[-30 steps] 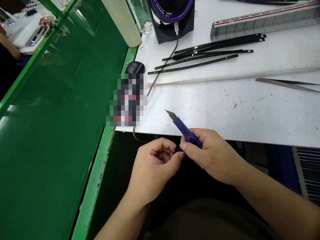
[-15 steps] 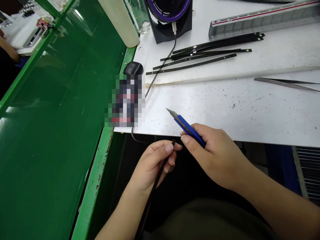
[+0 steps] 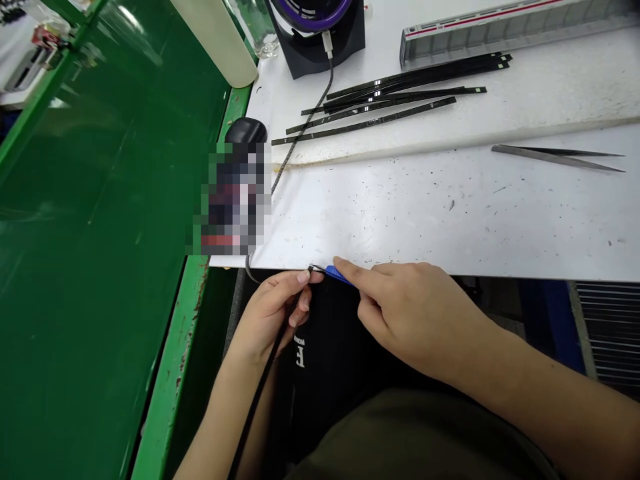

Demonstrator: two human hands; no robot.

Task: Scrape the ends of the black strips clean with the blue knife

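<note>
Between thumb and fingers, my left hand pinches the upper end of a long thin black strip, which runs down along my forearm. My right hand grips a blue utility knife, its index finger stretched along the handle. The blade points left and its tip is at the strip's end, by my left thumb; whether it touches cannot be made out. Both hands are just below the table's front edge, over my lap. Most of the knife handle is hidden by my right hand.
Several black strips lie on a white foam slab. Tweezers rest on the white table. Behind are a black and purple fan with a cable and a long clear case. A green partition stands left, beside a black mouse.
My right hand has brought the knife left and down to the strip's end, its index finger now extended. My left hand still holds the strip. The whole view has shifted slightly.
</note>
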